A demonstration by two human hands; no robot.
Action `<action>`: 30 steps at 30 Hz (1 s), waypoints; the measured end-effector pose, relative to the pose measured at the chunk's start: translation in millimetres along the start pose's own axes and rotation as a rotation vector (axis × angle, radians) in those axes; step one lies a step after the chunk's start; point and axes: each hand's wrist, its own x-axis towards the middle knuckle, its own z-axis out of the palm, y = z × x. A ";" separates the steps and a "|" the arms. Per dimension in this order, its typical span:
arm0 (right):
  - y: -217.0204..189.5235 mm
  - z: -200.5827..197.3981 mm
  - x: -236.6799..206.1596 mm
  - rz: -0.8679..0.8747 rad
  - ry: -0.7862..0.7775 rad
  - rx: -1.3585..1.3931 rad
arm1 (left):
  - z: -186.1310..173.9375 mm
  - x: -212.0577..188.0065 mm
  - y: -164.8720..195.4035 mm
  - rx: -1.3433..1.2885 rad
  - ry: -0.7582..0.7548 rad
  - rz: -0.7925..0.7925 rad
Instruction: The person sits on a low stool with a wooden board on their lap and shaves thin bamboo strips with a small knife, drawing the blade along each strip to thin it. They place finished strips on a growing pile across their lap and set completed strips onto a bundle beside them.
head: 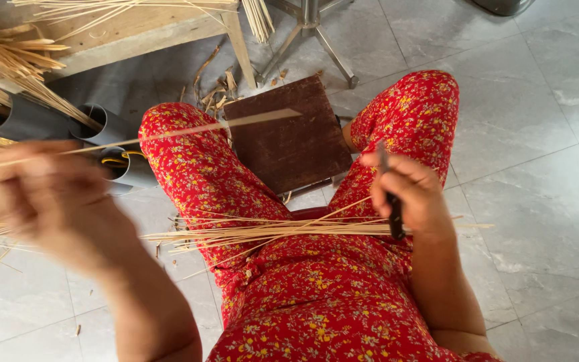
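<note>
Bamboo splitting, partway done.
A bundle of thin splints (269,231) lies across the lap; blurred left hand (41,194) pinches a long strip (189,129), right hand (413,194) grips a dark knife (391,201); more stalks (8,60) wait.

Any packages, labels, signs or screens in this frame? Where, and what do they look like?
None in view: no package, label, sign or screen.
Nearest to containers: grey tubes, left by the knee, round open mouths, holding thin sticks.
Brown board: on the floor between the legs, square, plain, unmarked.
Left hand: blurred, holds a long thin strip.
Right hand: grips a dark-handled tool above the stick bundle on the lap.
</note>
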 end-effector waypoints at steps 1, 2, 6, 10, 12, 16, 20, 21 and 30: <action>-1.1 11.9 -1.4 0.029 -0.078 -0.035 | 10.6 -12.3 -13.0 -0.015 -0.052 -0.033; -2.6 23.2 -0.6 0.058 -0.155 -0.071 | 21.1 -27.6 -25.0 -0.081 -0.112 -0.168; -9.9 62.0 6.2 0.131 -0.137 -0.202 | 57.4 -77.5 -67.4 -0.277 -0.224 -0.619; -14.7 73.1 21.9 0.064 0.006 -0.181 | 79.1 -104.6 -89.5 -0.307 -0.272 -0.851; -13.5 71.6 25.8 0.057 0.069 -0.156 | 87.3 -113.7 -94.6 -0.297 -0.310 -0.913; -3.1 59.3 35.1 0.089 0.170 -0.066 | 95.4 -114.5 -96.3 -0.292 -0.457 -1.040; 2.0 34.9 36.8 0.066 0.231 0.088 | 88.4 -107.2 -77.7 -0.117 -0.740 -0.960; 2.8 30.1 36.9 0.064 0.228 0.115 | 85.2 -107.7 -68.6 -0.060 -0.726 -0.790; 1.1 26.0 31.4 -0.007 0.226 0.115 | 83.5 -83.2 -53.8 0.550 -0.970 -0.145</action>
